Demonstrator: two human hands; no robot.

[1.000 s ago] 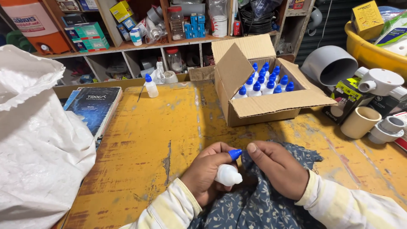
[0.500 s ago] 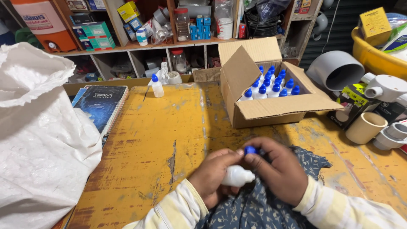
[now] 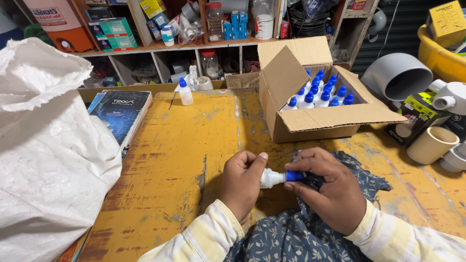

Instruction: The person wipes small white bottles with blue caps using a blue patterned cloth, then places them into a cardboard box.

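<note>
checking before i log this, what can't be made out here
Head view only:
- Bottle body: wrapped by the left hand.
- Cap: partly under the right hand fingers, so how far on is unclear.
- Box: front wall hides the bottles' lower parts.
- Sack: cut off at left edge.

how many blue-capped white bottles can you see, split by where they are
In the cardboard box: 13 blue caps visible; some may be hidden behind the flap
Standing alone on the yellow table, single bottle: 1
In hand, held bottle, left hand round the body, right hand on the cap: 1
Total: 15
</note>
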